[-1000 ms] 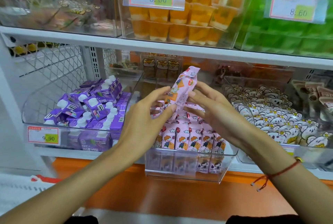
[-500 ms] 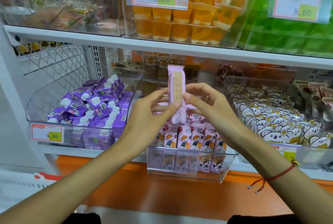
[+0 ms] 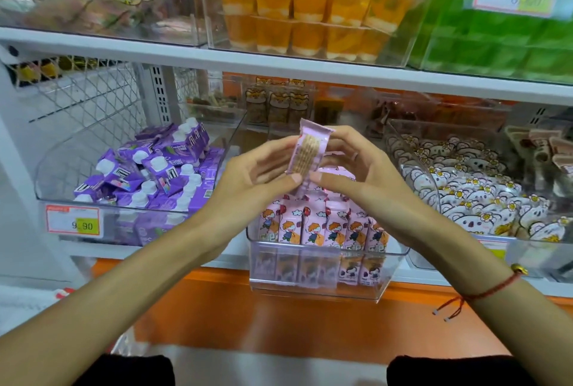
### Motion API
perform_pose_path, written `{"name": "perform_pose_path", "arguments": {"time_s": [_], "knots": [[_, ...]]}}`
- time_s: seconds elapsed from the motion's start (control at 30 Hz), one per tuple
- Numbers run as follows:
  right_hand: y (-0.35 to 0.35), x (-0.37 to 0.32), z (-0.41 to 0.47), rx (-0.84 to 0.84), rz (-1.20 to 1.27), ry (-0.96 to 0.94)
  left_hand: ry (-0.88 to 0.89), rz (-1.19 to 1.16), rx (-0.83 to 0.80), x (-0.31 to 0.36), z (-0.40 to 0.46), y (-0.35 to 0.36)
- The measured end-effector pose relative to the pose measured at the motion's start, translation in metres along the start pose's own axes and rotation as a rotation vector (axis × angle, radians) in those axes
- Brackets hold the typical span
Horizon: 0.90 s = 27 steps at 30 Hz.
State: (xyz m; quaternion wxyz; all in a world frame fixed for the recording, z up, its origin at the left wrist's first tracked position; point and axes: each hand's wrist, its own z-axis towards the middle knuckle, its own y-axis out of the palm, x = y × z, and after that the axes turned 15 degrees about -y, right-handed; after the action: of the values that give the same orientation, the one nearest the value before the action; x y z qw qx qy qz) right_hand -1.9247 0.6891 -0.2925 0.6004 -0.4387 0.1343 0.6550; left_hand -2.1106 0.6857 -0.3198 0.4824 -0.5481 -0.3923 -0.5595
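A pink wafer packet (image 3: pixel 307 151) stands upright between both hands, its clear window side showing the biscuit. My left hand (image 3: pixel 248 181) pinches it from the left with thumb and fingers. My right hand (image 3: pixel 356 174) holds it from the right, fingers curled behind the top and thumb at the lower end. Below them a clear bin (image 3: pixel 322 280) holds several matching pink packets (image 3: pixel 322 227) standing in rows.
A clear bin of purple cartons (image 3: pixel 148 177) sits to the left with a 9.90 tag. White bear-print packets (image 3: pixel 471 190) fill the bin on the right. Orange jelly cups (image 3: pixel 313 19) and green packs (image 3: pixel 502 35) sit on the shelf above. An orange ledge (image 3: pixel 279 320) runs below.
The packet turned from its printed face, tilted, to upright with the window side facing me. Both hands shifted their hold and the view moved closer to the shelf.
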Motion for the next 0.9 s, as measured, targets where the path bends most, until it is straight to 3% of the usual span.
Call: {"name": "perform_pose_path", "arguments": {"time_s": [0.13,0.37,0.6,0.73,0.9], "knots": [[0.001,0.001,-0.001,0.048,-0.009,0.008,-0.021,-0.044,0.025,0.000,0.001,0.005],[0.017,0.002,-0.004,0.053,-0.065,-0.034,0.027,-0.218,0.258,0.007,0.003,0.007],[0.005,0.002,0.003,0.145,0.077,0.097,-0.013,-0.366,0.176,0.011,0.005,-0.006],[0.001,0.005,0.005,0.239,0.285,0.236,0.034,-0.293,0.182,0.012,0.002,-0.006],[0.005,0.008,0.006,0.295,0.296,0.199,0.078,-0.262,0.310,0.013,0.000,-0.003]]}}
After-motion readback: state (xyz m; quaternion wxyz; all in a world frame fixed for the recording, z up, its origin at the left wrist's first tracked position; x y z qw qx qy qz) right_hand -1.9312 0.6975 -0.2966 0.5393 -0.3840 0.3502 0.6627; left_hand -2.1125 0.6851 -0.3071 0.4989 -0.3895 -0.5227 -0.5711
